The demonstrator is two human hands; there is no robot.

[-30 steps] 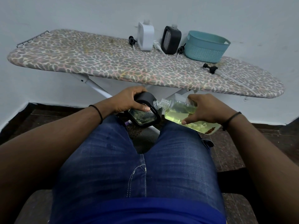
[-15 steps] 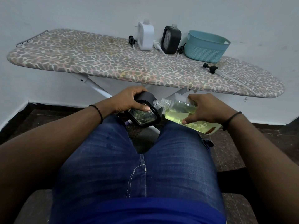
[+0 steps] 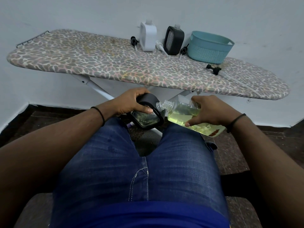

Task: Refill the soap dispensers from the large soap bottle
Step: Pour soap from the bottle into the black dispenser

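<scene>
We had our left hand [image 3: 131, 102] clamped around a black dispenser [image 3: 146, 112] and our right hand [image 3: 209, 111] wrapped on the large soap bottle [image 3: 185, 112], both held just in front of the ironing board [image 3: 98, 63], the bottle's neck tipped at the dispenser's mouth. This fill looked midway. On the board, a white dispenser [image 3: 148, 37] and another black dispenser [image 3: 174, 40] stood uncapped, their levels unreadable, pump heads lying beside them.

You are seated in a plain room of a home: a leopard-print ironing board [image 3: 115, 66] stands against a bare white wall [image 3: 82, 12], with a teal plastic basket [image 3: 209, 50] on it and dark floor tiles [image 3: 230, 153] below.
</scene>
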